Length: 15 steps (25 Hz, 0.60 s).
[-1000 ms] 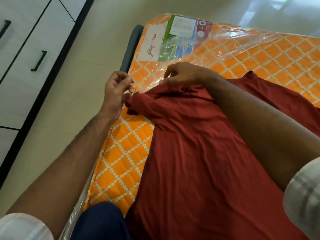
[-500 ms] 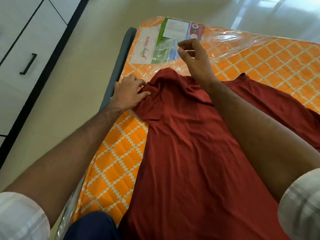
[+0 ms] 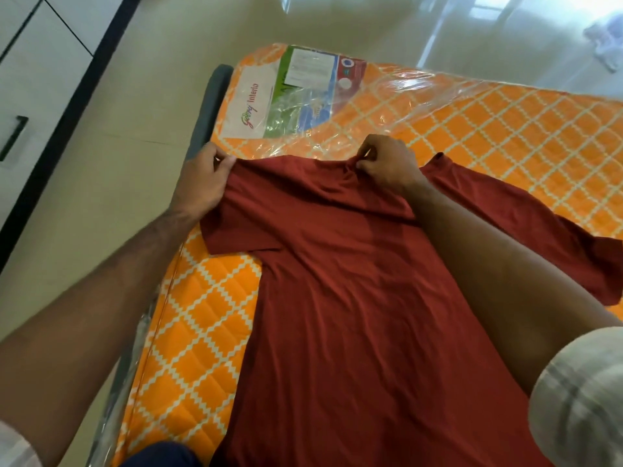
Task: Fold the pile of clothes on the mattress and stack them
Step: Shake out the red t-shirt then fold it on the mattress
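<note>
Surface: an orange quilted mattress with a white diamond lattice pattern point(image 3: 202, 332), sealed in clear shiny plastic wrap, runs from the lower left of the frame to the upper right edge.
Label: a printed paper label in white, green, blue and red point(image 3: 290, 96) lies under the plastic at the mattress's upper-left corner — the word "Interio" is legible on its white part.
Garment: a dark red short-sleeved T-shirt of soft knit fabric point(image 3: 354, 315) lies spread on the mattress across the centre and lower middle of the frame, its shoulder edge toward the top and one sleeve lying out to each side.
Left hand: the left hand point(image 3: 202, 180), left of centre, pinches the shirt's left shoulder edge between thumb and curled fingers.
Right hand: the right hand point(image 3: 387, 166), just right of centre, pinches a bunched bit of fabric at the shirt's top edge; its forearm crosses over the shirt's right side.
Sleeves: a pale checked shirt cuff point(image 3: 580, 399) fills the lower right corner.
Floor: glossy cream floor tiles point(image 3: 118, 112) cover the upper half — bright window glare shows at the upper right.
Furniture: a white cabinet with black trim and a black bar handle point(image 3: 20, 96) stands along the upper left edge.
Frame: a grey padded bed edge point(image 3: 209, 109) runs beside the mattress's left side.
</note>
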Each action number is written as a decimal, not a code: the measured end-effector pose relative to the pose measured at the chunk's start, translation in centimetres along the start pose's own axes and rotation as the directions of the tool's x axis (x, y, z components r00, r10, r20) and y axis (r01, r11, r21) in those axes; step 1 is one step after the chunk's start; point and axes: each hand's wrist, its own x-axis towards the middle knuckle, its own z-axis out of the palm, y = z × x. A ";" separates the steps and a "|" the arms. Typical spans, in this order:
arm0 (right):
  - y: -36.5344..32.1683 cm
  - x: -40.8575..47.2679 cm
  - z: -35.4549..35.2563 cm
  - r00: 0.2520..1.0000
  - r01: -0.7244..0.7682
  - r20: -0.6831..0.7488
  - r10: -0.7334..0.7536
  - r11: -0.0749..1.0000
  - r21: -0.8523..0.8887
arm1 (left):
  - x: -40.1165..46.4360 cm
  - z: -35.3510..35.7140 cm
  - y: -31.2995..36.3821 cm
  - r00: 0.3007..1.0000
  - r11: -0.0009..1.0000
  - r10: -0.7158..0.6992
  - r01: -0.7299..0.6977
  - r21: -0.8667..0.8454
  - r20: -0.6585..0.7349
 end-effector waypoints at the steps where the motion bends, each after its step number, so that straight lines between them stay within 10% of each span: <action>1: 0.0 0.2 -0.2 1.000 0.009 -0.002 -0.009 1.000 -0.008 | 0.3 0.0 0.0 0.999 0.999 0.033 -0.033 0.034 -0.006; 5: 0.6 0.5 -0.2 0.917 -0.027 -0.378 0.125 0.967 0.254 | -1.2 -0.2 1.4 0.944 0.878 0.281 -0.178 0.445 -0.176; 8: -0.7 -1.9 1.3 0.854 0.108 -0.519 -0.006 0.980 0.166 | -4.7 1.4 4.1 0.785 0.727 0.618 -0.555 0.404 -0.035; 11: -1.7 -6.3 5.1 0.903 0.224 -0.350 -0.249 0.968 -0.111 | -9.0 5.9 3.4 0.566 0.429 0.737 -0.814 0.392 0.369; 15: 0.4 -6.5 7.5 0.971 0.213 -0.052 -0.233 0.944 -0.252 | -10.4 6.8 -0.3 0.657 0.493 0.566 -0.754 0.434 0.498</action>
